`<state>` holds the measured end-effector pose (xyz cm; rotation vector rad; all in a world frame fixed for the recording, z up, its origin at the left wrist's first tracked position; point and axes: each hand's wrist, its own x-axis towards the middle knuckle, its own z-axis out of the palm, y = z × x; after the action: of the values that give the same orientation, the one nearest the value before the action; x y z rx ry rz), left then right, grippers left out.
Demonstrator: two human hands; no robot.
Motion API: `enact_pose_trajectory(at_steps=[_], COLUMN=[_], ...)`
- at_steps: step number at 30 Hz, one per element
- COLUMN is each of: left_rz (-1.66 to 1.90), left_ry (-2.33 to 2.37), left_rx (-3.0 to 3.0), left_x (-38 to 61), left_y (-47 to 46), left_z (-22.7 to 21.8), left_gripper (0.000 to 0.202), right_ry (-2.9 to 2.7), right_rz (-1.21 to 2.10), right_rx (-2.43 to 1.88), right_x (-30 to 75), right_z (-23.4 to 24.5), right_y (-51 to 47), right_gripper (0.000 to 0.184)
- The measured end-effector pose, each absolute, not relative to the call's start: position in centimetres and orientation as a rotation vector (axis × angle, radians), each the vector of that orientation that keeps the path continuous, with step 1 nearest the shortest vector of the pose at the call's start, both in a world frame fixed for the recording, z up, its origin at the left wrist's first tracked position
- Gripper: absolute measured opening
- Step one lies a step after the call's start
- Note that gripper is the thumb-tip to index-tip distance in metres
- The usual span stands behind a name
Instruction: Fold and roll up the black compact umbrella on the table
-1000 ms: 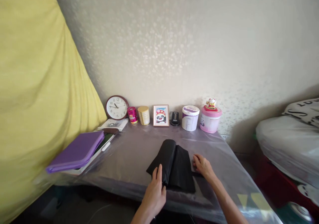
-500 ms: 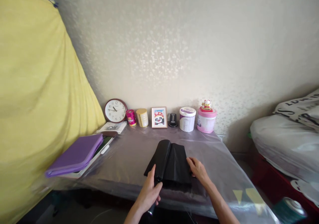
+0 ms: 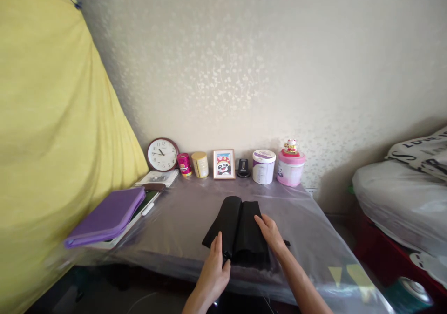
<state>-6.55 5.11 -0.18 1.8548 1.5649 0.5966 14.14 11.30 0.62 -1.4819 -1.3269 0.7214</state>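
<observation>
A black folding umbrella, its canopy loosely folded into flat panels, lies on the plastic-covered table in front of me. My left hand grips its near end on the left, fingers extended along the fabric and thumb on the near side. The handle is mostly hidden by this hand. On the right edge of the canopy, my right hand holds a panel, with thumb and fingers resting on the fabric. A small black strap end sticks out beyond my right wrist.
Along the wall stand a clock, a pink can, a yellow can, a framed panda picture, a black stand and two tubs. A purple folder lies left; a bed is right.
My right hand has moved up and left, further onto the canopy. The strap end now shows at the right. My left hand has shifted slightly right, its fingers straighter.
</observation>
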Motion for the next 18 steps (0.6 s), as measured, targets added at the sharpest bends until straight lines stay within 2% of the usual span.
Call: enact_pose_trajectory(at_steps=[9, 18], left_rz=[0.414, 0.327], left_ry=[1.654, 1.68], left_rx=[2.029, 2.106], left_x=[-5.4, -5.3], left_y=[4.6, 4.6], left_z=[0.4, 0.4], left_gripper=[0.07, 0.064], right_ry=[-1.377, -1.593], right_rz=[0.701, 0.62], right_rx=[-1.362, -1.56], right_x=[9.7, 5.5], right_z=[3.9, 2.2], right_y=[14.5, 17.1], right_gripper=[0.033, 0.021])
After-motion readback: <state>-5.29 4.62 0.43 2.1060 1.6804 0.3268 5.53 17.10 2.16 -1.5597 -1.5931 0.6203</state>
